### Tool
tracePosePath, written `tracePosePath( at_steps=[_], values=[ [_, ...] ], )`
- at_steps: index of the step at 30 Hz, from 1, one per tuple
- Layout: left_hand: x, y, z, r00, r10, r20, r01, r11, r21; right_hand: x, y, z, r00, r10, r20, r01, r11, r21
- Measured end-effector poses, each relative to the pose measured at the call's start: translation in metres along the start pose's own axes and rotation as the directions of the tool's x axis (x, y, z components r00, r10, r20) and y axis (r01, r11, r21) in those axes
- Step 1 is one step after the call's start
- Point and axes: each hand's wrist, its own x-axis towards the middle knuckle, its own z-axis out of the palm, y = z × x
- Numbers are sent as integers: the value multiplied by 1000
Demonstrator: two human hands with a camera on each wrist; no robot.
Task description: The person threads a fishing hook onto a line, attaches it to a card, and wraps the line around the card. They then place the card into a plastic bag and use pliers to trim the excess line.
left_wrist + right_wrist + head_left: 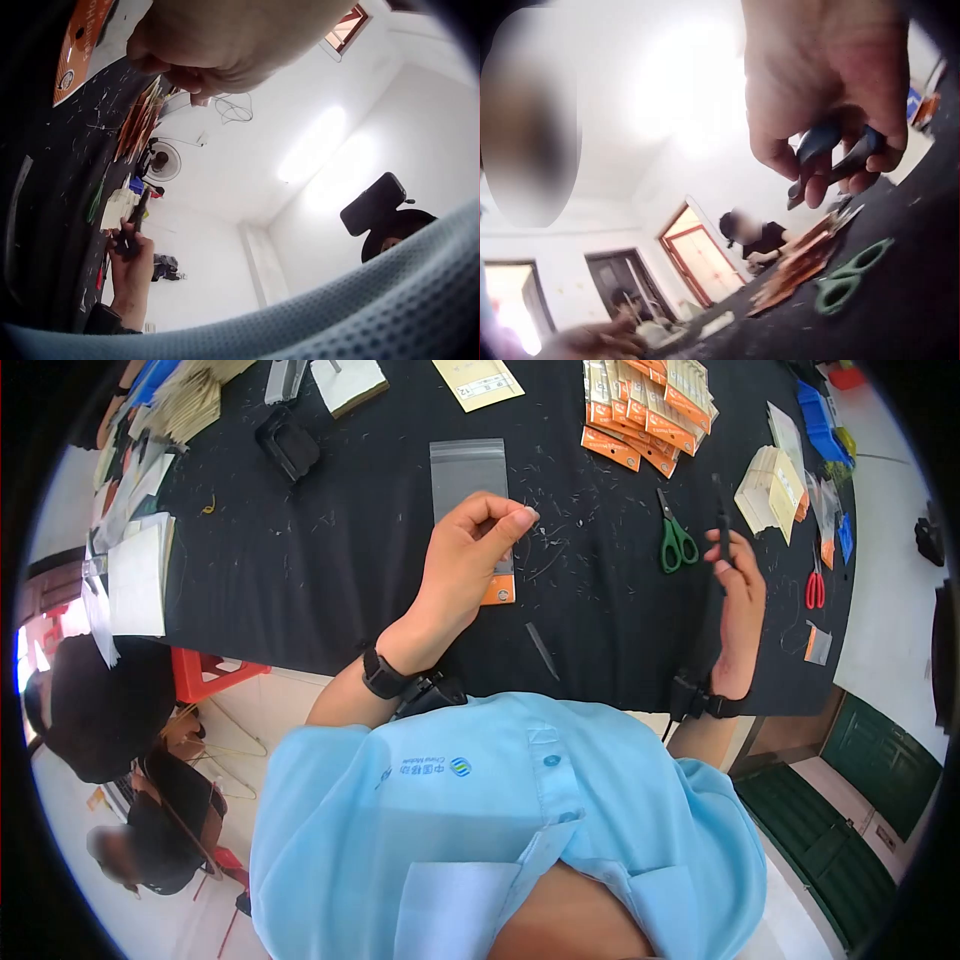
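Note:
My left hand (458,555) pinches a tiny grey piece (533,514) between thumb and forefinger, over a clear zip bag (468,465) with an orange label (498,590). The left wrist view shows a thin looped line (234,110) by those fingertips; printing on the label begins "Fishing Ho". My right hand (741,585), out to the right, grips a plier-like tool (819,146) with dark blue handles and a metal end. Its fingers are curled round the handles. Green-handled scissors (675,545) lie between the two hands.
Orange-topped packets (650,410) are piled at the back. Cream cards (770,490) and red-handled scissors (815,590) lie at the right. A black tray (288,445) sits back left. A clear strip (542,650) lies near the front edge. Clippings litter the black cloth.

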Motion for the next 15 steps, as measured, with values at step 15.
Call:
tracePosePath(
  at_steps=[15],
  values=[
    [-3, 19, -19, 966, 226, -125, -217, 973, 83, 8, -61, 106, 779, -493, 387, 570, 814, -110]
  ],
)
